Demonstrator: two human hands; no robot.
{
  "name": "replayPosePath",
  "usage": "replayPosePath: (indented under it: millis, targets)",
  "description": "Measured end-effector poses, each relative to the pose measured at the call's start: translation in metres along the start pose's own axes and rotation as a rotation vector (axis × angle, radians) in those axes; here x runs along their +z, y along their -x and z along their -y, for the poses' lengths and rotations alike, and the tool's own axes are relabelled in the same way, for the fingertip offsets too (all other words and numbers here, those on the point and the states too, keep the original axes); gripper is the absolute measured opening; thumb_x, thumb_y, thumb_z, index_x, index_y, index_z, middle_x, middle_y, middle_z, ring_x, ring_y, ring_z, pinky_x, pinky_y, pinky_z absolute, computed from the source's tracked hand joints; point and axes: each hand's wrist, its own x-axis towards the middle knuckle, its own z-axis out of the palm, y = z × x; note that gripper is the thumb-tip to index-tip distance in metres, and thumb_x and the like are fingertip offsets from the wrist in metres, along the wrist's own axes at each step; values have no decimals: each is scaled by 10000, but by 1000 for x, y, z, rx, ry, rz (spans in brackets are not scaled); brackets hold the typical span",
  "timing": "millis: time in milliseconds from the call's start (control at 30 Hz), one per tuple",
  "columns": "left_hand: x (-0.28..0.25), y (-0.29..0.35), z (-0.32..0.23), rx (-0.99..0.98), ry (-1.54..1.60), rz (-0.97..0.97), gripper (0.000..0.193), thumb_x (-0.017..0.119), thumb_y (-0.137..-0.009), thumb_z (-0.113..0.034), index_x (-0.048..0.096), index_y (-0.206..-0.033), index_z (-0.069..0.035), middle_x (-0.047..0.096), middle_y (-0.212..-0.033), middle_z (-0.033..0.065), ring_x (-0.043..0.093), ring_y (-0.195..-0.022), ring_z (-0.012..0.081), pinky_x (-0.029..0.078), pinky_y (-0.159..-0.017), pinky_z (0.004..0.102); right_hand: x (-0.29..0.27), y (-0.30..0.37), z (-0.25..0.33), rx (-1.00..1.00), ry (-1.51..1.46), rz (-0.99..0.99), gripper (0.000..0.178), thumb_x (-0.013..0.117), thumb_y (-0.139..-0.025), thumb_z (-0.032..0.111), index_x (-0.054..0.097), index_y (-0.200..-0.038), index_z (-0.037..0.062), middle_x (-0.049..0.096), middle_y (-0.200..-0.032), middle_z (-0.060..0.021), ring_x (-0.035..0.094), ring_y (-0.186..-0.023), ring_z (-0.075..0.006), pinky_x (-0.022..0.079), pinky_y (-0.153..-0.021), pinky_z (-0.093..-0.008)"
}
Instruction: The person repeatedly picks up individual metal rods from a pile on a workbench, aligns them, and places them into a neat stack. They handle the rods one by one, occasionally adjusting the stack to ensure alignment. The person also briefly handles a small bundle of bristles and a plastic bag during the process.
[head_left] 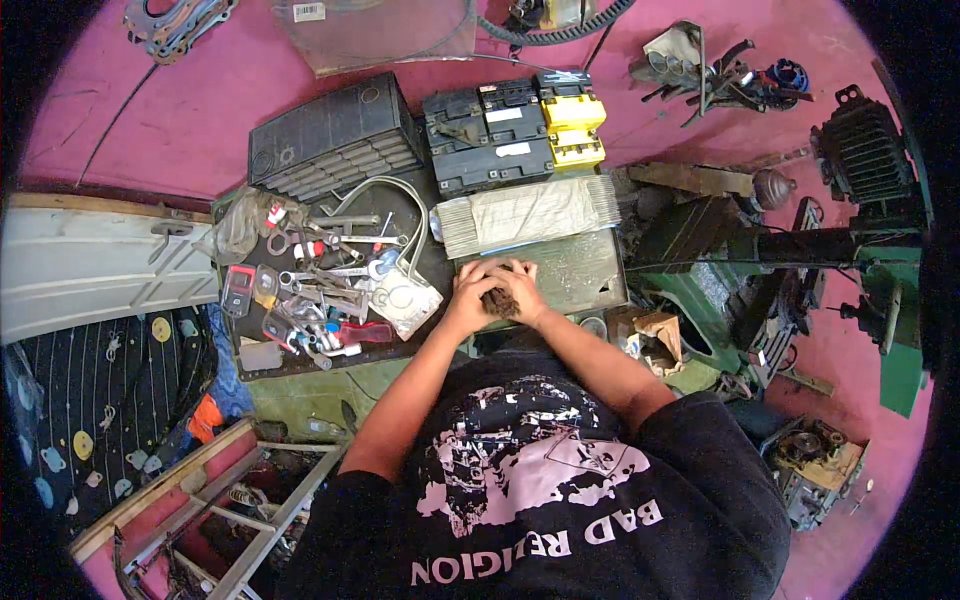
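Observation:
Both my hands are together at the near edge of the workbench, around a brown, rough, bunched clump [501,304]. My left hand [471,297] curls over its left side, and my right hand [525,289] closes on it from the right. Its exact kind is hard to make out, and the fingers hide its far part. Beneath and beyond the hands lies a worn greenish-grey flat panel [580,268]. A pale ribbed sheet [530,215] rests just behind it. To the left of my left hand is a stained light-coloured piece of paper or card [408,303].
Wrenches [350,270] and other hand tools crowd the bench's left side, near a red-and-black meter [238,290]. Behind stand a dark drawer cabinet [330,130] and several batteries [490,135]. Green machinery [690,270] is at right; a metal ladder [270,520] lies lower left.

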Motion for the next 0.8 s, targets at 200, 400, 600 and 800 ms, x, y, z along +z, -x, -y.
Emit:
replayPosePath:
  millis: [200, 400, 600, 800]
  targets:
    - [1, -4, -16, 89, 135, -77, 362, 858, -668, -262, 673, -937, -104, 618, -1293, 138, 524, -1210, 347, 351, -1057, 455, 2, -1, 2, -33, -109, -14, 428, 758, -667, 351, 695, -1073, 231, 699, -1123, 23, 489, -1204, -304, 252, -982, -544]
    - [0, -2, -7, 57, 53, -115, 330, 849, -671, -227, 665, -907, -87, 626, -1266, 152, 547, -1186, 338, 376, -1039, 462, 0, -3, 10, -7, -21, 3, 409, 728, -680, 333, 693, -1071, 217, 690, -1100, 13, 501, -1170, -315, 262, -981, -526]
    - [2, 0, -8, 68, 52, -112, 290, 836, -668, -203, 674, -882, -94, 631, -1257, 144, 550, -1187, 338, 379, -1042, 464, -3, -4, 11, -15, -38, 65, 356, 693, -729, 329, 695, -1064, 207, 686, -1136, 12, 508, -1136, -312, 271, -984, -518]
    - [-2, -4, -17, 71, 33, -103, 300, 831, -670, -220, 688, -902, -96, 622, -1273, 131, 521, -1213, 344, 365, -1056, 479, -3, -5, 14, -40, -96, 2, 321, 675, -759, 359, 704, -1050, 227, 700, -1118, 27, 505, -1138, -296, 273, -967, -527]
